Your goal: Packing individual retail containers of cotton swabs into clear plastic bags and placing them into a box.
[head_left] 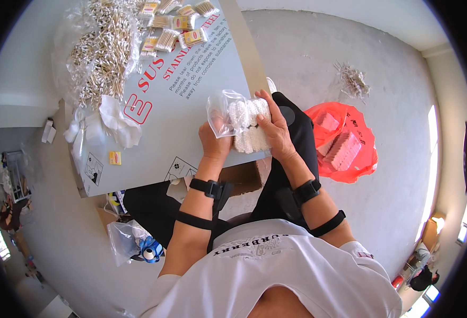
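Over the near right edge of the table, both hands are closed around one load. It is a stack of cotton swab bundles point(252, 139), white tips facing up, partly inside a clear plastic bag point(224, 103). My left hand point(215, 142) grips the bag at the stack's left side, its fingertips partly hidden behind the film. My right hand point(278, 131) clasps the stack from the right, thumb on the front and fingers round the far side. How far the bag covers the bundles is hard to tell.
Loose cotton swabs point(108, 58) heap in a plastic bag at the table's point(164, 132) far left, beside small labelled swab packs point(192, 37). White plastic bags point(118, 122) and a yellow label point(115, 158) lie nearer. On the floor right are a red bag point(368, 153) with pink packs and scattered swabs point(354, 80).
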The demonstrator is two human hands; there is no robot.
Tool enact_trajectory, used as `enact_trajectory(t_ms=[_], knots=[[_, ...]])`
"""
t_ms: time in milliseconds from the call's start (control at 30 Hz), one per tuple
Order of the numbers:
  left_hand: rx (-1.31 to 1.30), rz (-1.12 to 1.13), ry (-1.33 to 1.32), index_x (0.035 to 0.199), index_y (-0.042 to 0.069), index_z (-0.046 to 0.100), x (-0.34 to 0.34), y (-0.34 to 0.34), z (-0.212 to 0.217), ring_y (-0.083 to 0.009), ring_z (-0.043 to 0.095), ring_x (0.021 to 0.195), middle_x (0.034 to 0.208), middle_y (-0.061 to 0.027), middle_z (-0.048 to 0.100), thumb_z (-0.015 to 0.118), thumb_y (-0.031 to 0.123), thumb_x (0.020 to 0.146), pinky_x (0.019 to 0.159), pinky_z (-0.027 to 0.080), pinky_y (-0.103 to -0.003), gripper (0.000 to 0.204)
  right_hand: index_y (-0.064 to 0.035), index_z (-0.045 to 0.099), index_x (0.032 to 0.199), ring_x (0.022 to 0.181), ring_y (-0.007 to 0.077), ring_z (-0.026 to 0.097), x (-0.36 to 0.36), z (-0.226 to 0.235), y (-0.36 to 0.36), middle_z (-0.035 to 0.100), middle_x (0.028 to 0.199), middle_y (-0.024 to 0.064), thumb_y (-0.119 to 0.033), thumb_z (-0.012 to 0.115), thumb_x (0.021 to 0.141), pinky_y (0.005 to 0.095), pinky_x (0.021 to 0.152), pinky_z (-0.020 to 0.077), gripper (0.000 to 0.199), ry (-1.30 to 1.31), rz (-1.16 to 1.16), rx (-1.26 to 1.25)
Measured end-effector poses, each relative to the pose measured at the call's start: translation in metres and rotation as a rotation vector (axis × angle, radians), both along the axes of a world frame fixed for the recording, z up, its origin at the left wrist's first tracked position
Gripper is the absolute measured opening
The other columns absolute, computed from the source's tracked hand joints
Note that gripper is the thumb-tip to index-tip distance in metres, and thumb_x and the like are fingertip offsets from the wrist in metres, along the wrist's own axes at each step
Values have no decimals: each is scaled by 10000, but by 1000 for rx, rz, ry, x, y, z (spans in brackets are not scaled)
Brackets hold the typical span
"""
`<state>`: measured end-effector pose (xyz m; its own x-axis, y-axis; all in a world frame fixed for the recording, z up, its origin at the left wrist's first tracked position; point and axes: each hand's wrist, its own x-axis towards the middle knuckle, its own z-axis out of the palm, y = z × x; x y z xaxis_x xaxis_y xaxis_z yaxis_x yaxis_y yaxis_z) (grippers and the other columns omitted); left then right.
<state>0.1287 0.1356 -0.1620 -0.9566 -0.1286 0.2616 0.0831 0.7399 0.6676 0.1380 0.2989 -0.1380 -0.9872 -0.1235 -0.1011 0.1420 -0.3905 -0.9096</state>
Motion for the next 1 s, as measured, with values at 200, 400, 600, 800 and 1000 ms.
enact_trajectory(t_ms=[200, 400, 600, 800, 1000], knots=[[82, -233, 176, 800, 43, 544, -6, -3, 82, -371, 612, 556, 591, -150, 582, 674, 116, 745, 488, 484, -415, 160, -13, 345, 1461, 1315, 207, 425, 7, -1, -2, 427, 1452, 86, 33, 565, 882, 327, 1125, 296, 621, -132, 6, -456], [-128, -588, 312, 798, 74, 559, -12, -9, 125, -300, 615, 607, 670, -102, 601, 691, 158, 736, 504, 475, -371, 168, -51, 483, 1346, 1222, 233, 517, 22, -18, -17, 526, 1329, 108, 33, 666, 800, 363, 1026, 430, 582, -215, -32, -371], [-270, -716, 245, 778, 73, 561, -9, -14, 66, -282, 619, 609, 671, -91, 595, 630, 187, 793, 519, 497, -377, 134, -23, 531, 1210, 1143, 228, 544, 30, -60, -9, 568, 1191, 136, -37, 728, 767, 336, 983, 434, 485, 94, 4, 629], [-353, -735, 271, 737, 86, 557, -7, -13, 66, -256, 623, 581, 655, -85, 592, 633, 203, 790, 501, 500, -365, 149, -54, 446, 1408, 1140, 149, 539, 28, 13, 22, 597, 1218, 38, 65, 716, 662, 302, 1005, 403, 801, 43, 179, 222], [-397, -666, 278, 761, 103, 553, -5, -10, 61, -254, 622, 575, 660, -75, 602, 642, 226, 799, 489, 491, -364, 157, -4, 472, 1366, 1083, 132, 545, 12, 65, 40, 573, 1212, 45, -2, 773, 727, 279, 921, 449, 706, 139, 273, 596]])
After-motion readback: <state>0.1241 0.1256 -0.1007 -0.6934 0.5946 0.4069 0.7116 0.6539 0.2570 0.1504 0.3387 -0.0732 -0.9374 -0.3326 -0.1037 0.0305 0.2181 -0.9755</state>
